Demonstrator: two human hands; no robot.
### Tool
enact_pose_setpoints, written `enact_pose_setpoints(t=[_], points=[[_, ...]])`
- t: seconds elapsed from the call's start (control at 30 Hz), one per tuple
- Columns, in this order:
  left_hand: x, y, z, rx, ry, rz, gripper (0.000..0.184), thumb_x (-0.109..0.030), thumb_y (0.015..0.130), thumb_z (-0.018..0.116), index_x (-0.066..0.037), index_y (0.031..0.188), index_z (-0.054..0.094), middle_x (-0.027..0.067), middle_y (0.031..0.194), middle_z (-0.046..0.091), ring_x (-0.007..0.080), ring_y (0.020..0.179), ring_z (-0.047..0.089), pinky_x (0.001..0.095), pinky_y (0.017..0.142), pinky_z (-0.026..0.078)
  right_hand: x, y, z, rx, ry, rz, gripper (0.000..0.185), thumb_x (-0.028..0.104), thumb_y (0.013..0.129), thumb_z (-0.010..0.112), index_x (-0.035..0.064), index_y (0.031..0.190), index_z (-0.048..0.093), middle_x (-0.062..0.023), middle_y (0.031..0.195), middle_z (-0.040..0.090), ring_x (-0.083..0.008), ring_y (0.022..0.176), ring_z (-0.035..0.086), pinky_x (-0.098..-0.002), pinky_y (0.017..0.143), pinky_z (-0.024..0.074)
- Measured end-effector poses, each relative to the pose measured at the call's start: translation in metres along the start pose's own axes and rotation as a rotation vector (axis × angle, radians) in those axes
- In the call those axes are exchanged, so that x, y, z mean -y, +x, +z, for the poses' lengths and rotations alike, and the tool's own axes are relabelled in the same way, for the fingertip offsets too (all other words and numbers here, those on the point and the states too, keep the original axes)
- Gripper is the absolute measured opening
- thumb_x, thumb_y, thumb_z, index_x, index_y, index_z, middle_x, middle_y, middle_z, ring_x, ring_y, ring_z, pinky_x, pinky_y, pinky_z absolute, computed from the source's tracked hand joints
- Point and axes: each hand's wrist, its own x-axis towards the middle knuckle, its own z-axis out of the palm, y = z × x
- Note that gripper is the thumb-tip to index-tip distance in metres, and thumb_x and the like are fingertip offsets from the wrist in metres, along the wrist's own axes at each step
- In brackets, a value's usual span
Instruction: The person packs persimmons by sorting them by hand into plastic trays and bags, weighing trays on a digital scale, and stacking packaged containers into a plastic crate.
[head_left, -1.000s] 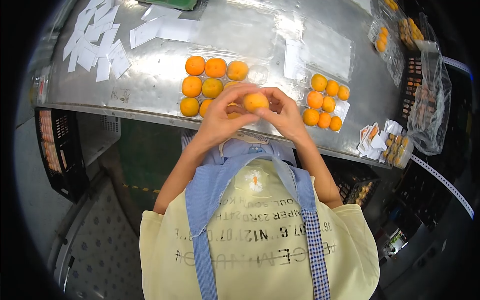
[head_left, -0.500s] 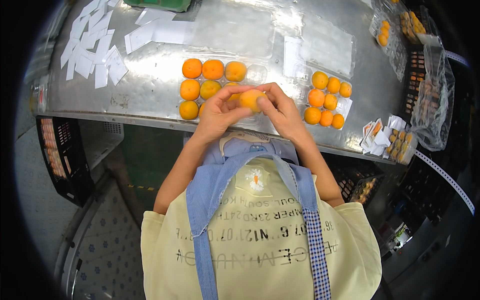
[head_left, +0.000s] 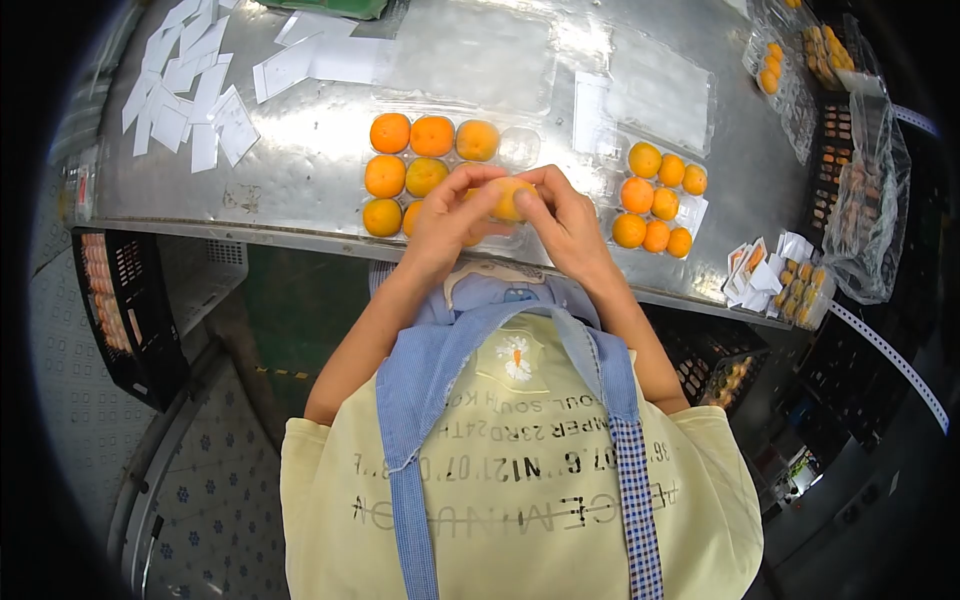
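Between my hands is an orange-yellow mandarin (head_left: 509, 201), held above the front of a clear plastic tray (head_left: 519, 147). My left hand (head_left: 447, 226) closes on its left side, thumb and fingers bent round it. On the other side, my right hand (head_left: 566, 222) grips it with the thumb laid across its front. Several mandarins (head_left: 427, 177) sit in rows in the tray, and a cup at its far right corner is bare. My hands hide the tray's near right part. The tray's clear lid (head_left: 470, 65) lies folded back behind it.
To the right stands another open clear tray of mandarins (head_left: 637, 194). White paper cards (head_left: 190, 85) are scattered at the table's far left. Filled packs and cards (head_left: 755, 275) lie at the right corner. Black crates (head_left: 130, 320) stand below the table's front edge (head_left: 320, 248).
The mandarin stays between both hands and appears slightly turned, with my left thumb shifted up onto it. The whole view has moved slightly.
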Motion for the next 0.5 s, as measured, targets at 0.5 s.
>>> enact_pose_setpoints(t=[0.5], points=[[-0.005,0.002,-0.015,0.121,-0.272,-0.173,0.041,-0.029,0.096,0.046,0.001,0.124,0.048,0.0121,0.119,0.056,0.0202,0.104,0.058,0.0344,0.088,0.051,-0.005,0.005,0.001,0.002,0.122,0.048,0.030,0.027,0.098,0.039,0.0014,0.102,0.056,-0.0041,0.066,0.054,-0.0111,0.061,0.052,-0.0252,0.058,0.0429]])
